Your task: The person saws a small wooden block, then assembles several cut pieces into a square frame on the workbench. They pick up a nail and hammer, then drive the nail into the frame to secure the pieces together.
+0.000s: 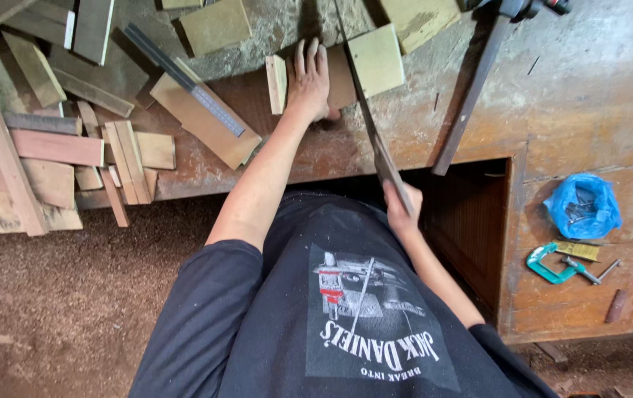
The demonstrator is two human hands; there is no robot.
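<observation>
Wood offcuts lie all over a worn workbench [574,88]; sawdust covers the floor below.

Head view, only view available. Left hand [309,82] lies flat, fingers together and extended, palm pressing a brown wooden board [257,99] onto the bench top. A thin pale strip [276,82] stands on edge just beside the fingers on their left. Right hand [399,206] is closed around the handle of a handsaw [364,110]; the blade runs up and away from the body, passing just right of the left hand and beside a pale square block [377,59]. Whether the teeth sit in a cut cannot be told from here.

Judgement on technique: keep the pressing hand flat and clear of the blade line, since the gap between the two looks small. Long, straight strokes in line with the forearm should hold the cut true; the board needs firm downward pressure so it does not shift.

Off to the right, well apart: blue plastic bag [583,205], green clamp [548,264]. A metal ruler [183,77] lies on a plank at left.
</observation>
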